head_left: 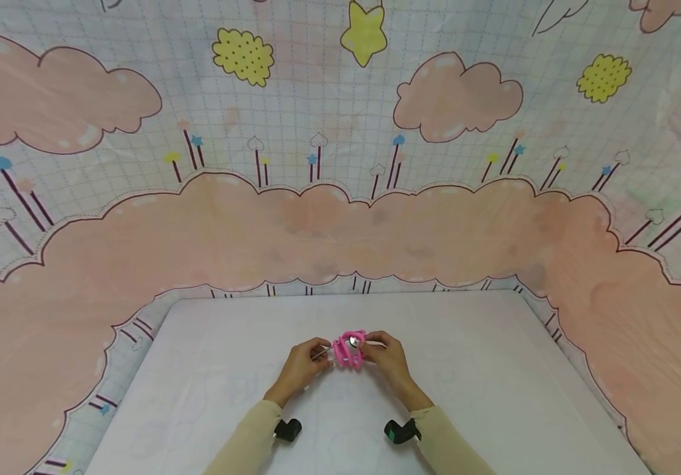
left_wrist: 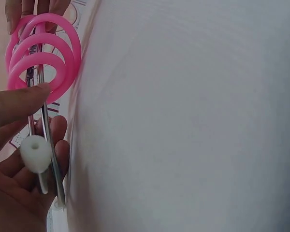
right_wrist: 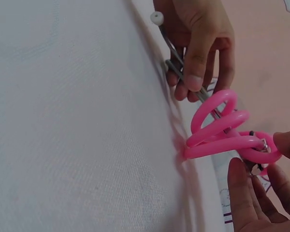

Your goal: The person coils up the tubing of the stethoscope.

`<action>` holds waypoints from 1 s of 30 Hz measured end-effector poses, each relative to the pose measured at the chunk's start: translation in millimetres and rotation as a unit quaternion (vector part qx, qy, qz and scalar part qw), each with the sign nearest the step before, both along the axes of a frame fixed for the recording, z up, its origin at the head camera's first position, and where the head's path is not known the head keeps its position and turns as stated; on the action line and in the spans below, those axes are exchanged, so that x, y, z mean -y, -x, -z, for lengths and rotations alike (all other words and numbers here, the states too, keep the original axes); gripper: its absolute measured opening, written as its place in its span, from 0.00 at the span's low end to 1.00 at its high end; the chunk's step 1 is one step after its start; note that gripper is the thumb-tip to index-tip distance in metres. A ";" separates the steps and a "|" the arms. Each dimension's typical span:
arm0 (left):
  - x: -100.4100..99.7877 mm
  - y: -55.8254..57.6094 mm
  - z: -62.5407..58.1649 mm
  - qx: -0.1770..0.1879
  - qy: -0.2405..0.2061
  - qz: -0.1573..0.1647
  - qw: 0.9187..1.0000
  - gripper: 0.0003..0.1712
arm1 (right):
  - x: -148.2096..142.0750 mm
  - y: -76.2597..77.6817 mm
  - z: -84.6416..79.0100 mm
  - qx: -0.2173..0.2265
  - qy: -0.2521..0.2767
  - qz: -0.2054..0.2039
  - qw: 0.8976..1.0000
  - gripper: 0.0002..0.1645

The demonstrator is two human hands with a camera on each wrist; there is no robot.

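Observation:
A stethoscope with pink tubing (head_left: 339, 356) is held between both hands over the middle of the table. Its tubing is wound in several loops around the metal ear tubes (left_wrist: 46, 130). White ear tips (left_wrist: 36, 157) sit at the tube ends, close to the left palm. My left hand (head_left: 300, 367) pinches the ear tubes between thumb and fingers. At the other end of the loops, my right hand (head_left: 391, 359) grips the tubing beside the silver chest piece (head_left: 354, 341). In the right wrist view, the right thumb (right_wrist: 287, 144) and fingertips close around that end.
A white table (head_left: 227, 396) lies under the hands. Cloth printed with clouds and stars (head_left: 328, 231) rises behind it and along both sides. Dark wrist devices (head_left: 289, 430) are strapped at both sleeves.

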State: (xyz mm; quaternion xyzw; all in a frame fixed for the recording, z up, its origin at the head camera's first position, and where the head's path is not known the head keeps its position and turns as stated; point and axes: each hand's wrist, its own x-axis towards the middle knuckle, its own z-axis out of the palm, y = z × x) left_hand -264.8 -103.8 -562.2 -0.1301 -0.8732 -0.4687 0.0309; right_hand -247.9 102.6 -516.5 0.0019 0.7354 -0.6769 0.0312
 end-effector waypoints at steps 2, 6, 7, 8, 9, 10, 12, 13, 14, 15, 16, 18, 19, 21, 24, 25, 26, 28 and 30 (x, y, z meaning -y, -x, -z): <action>0.8 -0.2 0.8 -0.003 -0.001 -0.002 1.000 0.17 | -0.2 -1.5 -1.7 -0.003 -0.006 -0.005 1.000 0.18; 4.5 0.1 3.0 -0.006 0.001 -0.001 1.000 0.19 | -2.8 5.9 11.6 -0.011 -0.004 -0.013 1.000 0.19; 5.5 0.0 3.1 -0.009 0.002 0.000 1.000 0.19 | -3.6 8.5 16.2 -0.010 -0.003 -0.015 1.000 0.19; 6.4 -0.1 3.4 -0.012 0.004 0.000 1.000 0.19 | -4.5 10.7 20.4 -0.010 -0.006 -0.015 1.000 0.19; 7.4 -0.4 3.4 -0.015 0.006 0.000 1.000 0.19 | -5.4 12.7 24.7 -0.010 -0.015 -0.012 1.000 0.19; 8.1 -1.2 2.7 -0.017 0.006 0.000 1.000 0.19 | -6.5 13.9 28.5 -0.013 -0.027 -0.011 0.999 0.20; 9.2 -2.5 2.1 -0.021 0.004 0.001 1.000 0.19 | -8.6 12.4 28.3 -0.014 -0.055 -0.003 0.998 0.20; 9.8 -3.0 1.9 -0.021 0.003 0.002 1.000 0.19 | -9.9 11.2 27.5 -0.012 -0.069 0.002 0.998 0.20; 10.5 -3.7 1.5 -0.022 0.002 0.003 1.000 0.20 | -11.1 10.3 26.9 -0.013 -0.081 0.007 0.997 0.21; 11.1 -4.3 1.0 -0.018 0.001 0.003 1.000 0.20 | -12.3 9.3 26.2 -0.017 -0.090 0.010 0.996 0.21; 12.0 -4.8 0.9 -0.019 0.001 0.004 1.000 0.20 | -13.6 8.5 25.7 -0.021 -0.096 0.011 0.995 0.21; 13.6 -5.9 0.5 -0.016 0.003 0.001 1.000 0.20 | -15.4 7.1 24.9 -0.022 -0.103 0.011 0.994 0.21; 14.2 -6.8 0.1 -0.014 0.003 -0.001 1.000 0.20 | -16.2 6.2 24.3 -0.027 -0.105 0.009 0.994 0.21; 15.6 -7.8 -0.6 -0.012 0.003 -0.007 1.000 0.19 | -17.1 5.0 22.8 -0.042 -0.114 0.005 0.993 0.19; 16.7 -9.8 -3.8 -0.025 0.000 -0.013 1.000 0.17 | -18.1 3.6 19.2 -0.079 -0.134 0.001 0.988 0.18; 17.0 -10.4 -5.7 -0.032 -0.002 -0.015 0.999 0.16 | -18.9 3.7 18.1 -0.098 -0.144 0.000 0.985 0.18; 17.2 -10.9 -7.9 -0.041 -0.001 -0.017 0.999 0.16 | -19.5 3.8 16.5 -0.113 -0.153 0.000 0.982 0.17; 17.6 -11.9 -13.6 -0.058 0.001 -0.020 0.998 0.16 | -20.8 4.7 13.4 -0.139 -0.176 0.002 0.974 0.18; 17.9 -12.7 -19.7 -0.076 0.011 -0.027 0.997 0.17 | -22.3 6.0 10.5 -0.159 -0.201 0.001 0.967 0.18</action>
